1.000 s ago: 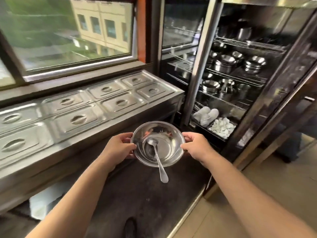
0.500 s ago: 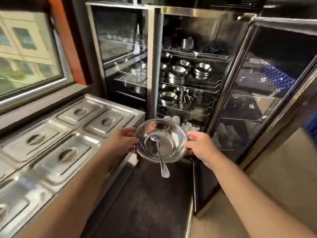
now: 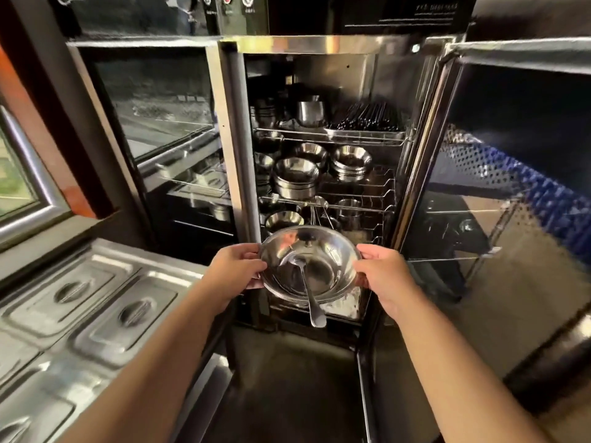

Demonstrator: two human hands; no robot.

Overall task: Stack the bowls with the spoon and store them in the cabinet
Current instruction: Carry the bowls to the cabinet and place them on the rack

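Steel: bowls (image 3: 323,260), shiny, nested as a stack; extra rims show under the top bowl at its lower left edge. Exact count cannot be told.
Position: stack held in the air, in front of the open cabinet (image 3: 323,91), level with its lower racks and not resting on any shelf.
Spoon (image 3: 307,289): lies in the top bowl, its scoop near the bowl's centre, handle running toward the person and sticking out over the near rim.
Left hand (image 3: 235,270): closed on the stack's left rim, thumb on top of the edge, fingers curled below.
Right hand (image 3: 382,276): closed on the right rim in the same way, thumb over the edge, fingers under and mostly hidden.
Arms: both bare forearms reach in from the bottom of the view, nearly symmetric.
Cabinet interior: metal-lined, with wire racks (image 3: 355,190) one above the other.
Top rack: a steel cup (image 3: 309,112) beside a tray of dark chopsticks (image 3: 367,118).
Middle rack: other stacks of bowls (image 3: 295,180), one in front, more behind and to the right.
Lower rack: a single bowl (image 3: 283,219) just behind the held stack, small cups to its right.
Door (image 3: 511,174): glass, swung open on the right, reflecting blue patterned shapes.
Left pane (image 3: 153,123): glass, shut, shelves dimly visible behind it.
Counter (image 3: 96,302): lower left, steel, set with lidded pans with recessed handles.
Window (image 3: 16,187): far left edge, framed.
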